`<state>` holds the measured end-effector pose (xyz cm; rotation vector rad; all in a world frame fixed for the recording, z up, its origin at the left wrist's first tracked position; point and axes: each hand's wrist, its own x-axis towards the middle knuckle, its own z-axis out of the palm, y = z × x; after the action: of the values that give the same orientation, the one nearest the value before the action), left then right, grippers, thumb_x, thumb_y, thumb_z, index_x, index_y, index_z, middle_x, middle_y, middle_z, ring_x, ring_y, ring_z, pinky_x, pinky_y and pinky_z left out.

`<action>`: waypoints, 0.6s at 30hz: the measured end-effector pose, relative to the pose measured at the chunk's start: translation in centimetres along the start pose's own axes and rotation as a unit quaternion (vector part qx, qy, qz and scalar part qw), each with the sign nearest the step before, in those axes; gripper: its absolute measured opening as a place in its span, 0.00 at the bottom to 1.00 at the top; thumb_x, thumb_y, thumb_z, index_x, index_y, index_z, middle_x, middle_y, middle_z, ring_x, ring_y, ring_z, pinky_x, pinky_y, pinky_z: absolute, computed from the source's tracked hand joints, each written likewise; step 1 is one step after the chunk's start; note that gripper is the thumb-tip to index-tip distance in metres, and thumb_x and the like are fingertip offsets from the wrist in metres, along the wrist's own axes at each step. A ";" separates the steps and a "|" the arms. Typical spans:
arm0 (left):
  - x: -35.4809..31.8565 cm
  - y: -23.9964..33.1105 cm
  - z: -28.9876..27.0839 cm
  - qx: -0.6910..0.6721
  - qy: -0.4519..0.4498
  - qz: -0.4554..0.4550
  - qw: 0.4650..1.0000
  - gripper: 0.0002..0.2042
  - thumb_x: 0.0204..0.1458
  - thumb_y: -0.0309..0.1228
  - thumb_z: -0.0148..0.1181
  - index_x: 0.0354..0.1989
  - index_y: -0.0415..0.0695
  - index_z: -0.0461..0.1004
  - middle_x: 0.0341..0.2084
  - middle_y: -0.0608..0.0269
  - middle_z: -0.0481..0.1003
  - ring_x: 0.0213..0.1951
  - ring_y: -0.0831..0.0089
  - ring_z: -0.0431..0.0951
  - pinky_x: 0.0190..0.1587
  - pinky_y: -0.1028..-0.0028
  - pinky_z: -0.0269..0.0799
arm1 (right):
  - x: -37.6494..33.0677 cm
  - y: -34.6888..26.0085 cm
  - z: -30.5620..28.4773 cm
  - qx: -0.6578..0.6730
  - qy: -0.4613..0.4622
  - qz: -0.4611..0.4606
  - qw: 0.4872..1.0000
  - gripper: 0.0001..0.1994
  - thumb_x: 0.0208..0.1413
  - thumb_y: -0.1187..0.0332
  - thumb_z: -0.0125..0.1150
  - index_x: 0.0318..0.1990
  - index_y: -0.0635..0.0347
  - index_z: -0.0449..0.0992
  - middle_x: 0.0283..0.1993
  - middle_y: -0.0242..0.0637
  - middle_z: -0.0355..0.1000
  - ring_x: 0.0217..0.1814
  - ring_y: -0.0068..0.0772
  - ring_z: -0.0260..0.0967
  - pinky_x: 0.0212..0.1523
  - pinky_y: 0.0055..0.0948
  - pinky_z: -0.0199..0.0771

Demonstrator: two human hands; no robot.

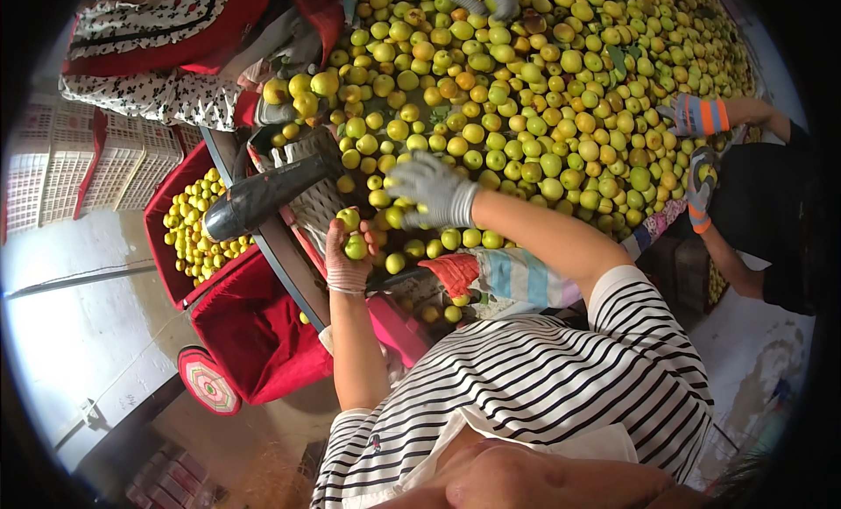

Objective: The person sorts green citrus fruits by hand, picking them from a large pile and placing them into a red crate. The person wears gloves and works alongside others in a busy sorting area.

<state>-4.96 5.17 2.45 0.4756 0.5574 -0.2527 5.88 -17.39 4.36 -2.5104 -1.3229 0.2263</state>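
My left hand point(348, 257), pale fabric around its wrist, is closed around two round yellow-green fruits point(355, 247), palm turned up at the near left edge of the sorting table. To its right reaches my right hand point(435, 190) in a grey glove. Its fingers are spread and slightly blurred, pointing left just over loose fruits, and I see nothing gripped in them. A wide heap of the same yellow, green and partly brownish fruits point(543, 115) covers the table. Beside my left hand lies a grey woven pad point(314, 183), next to a dark tube point(267, 196).
Left of the table rail point(285, 268) stand a red cloth-lined bin of fruit point(197, 224) and a red fabric container point(254, 325). White crates point(74, 163) are stacked farther left. Co-workers' gloved hands point(701, 115) work at the right, far side and upper left. Striped cloth point(517, 279) drapes the near edge.
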 end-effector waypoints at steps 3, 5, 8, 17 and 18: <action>1.7 -0.3 -1.4 -0.018 0.110 -0.010 0.994 0.18 0.52 0.47 0.60 0.44 0.48 0.71 0.35 0.56 0.75 0.31 0.66 0.75 0.29 0.70 0.75 | 4.8 4.5 -6.4 0.201 0.079 0.141 0.966 0.20 0.58 0.51 0.51 0.51 0.53 0.74 0.56 0.45 0.68 0.57 0.40 0.66 0.59 0.38 0.66; 2.4 -0.1 -1.9 -0.014 0.081 -0.015 0.996 0.16 0.52 0.46 0.59 0.44 0.50 0.70 0.36 0.55 0.76 0.31 0.66 0.75 0.29 0.69 0.75 | 6.4 8.6 -8.9 0.013 0.175 0.257 0.950 0.17 0.58 0.58 0.54 0.51 0.54 0.73 0.57 0.39 0.68 0.58 0.38 0.67 0.56 0.36 0.70; 3.2 -0.3 -2.3 -0.020 0.047 -0.039 0.998 0.18 0.51 0.46 0.60 0.46 0.51 0.70 0.35 0.56 0.76 0.31 0.65 0.75 0.29 0.69 0.75 | 6.1 14.0 -7.5 -0.159 0.130 0.341 0.917 0.22 0.57 0.63 0.53 0.61 0.47 0.62 0.50 0.48 0.71 0.49 0.45 0.72 0.52 0.41 0.71; 2.0 -0.4 -0.5 -0.045 -0.035 -0.092 0.994 0.26 0.48 0.44 0.65 0.53 0.48 0.68 0.35 0.55 0.75 0.29 0.65 0.76 0.27 0.69 0.75 | 6.8 11.2 -7.1 -0.020 0.026 0.174 0.984 0.11 0.56 0.66 0.48 0.43 0.51 0.75 0.46 0.38 0.69 0.49 0.41 0.69 0.53 0.39 0.71; 2.1 -0.5 -0.9 -0.038 -0.027 -0.097 0.994 0.26 0.47 0.45 0.65 0.54 0.48 0.68 0.35 0.55 0.76 0.28 0.64 0.76 0.26 0.69 0.75 | 8.2 10.8 -8.4 0.019 0.012 0.241 0.970 0.11 0.56 0.65 0.48 0.43 0.50 0.74 0.48 0.39 0.69 0.49 0.41 0.70 0.53 0.38 0.71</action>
<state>-3.76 4.98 0.45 0.3407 0.5581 -0.4279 21.20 -17.98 8.74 -2.7502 -0.6708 0.3183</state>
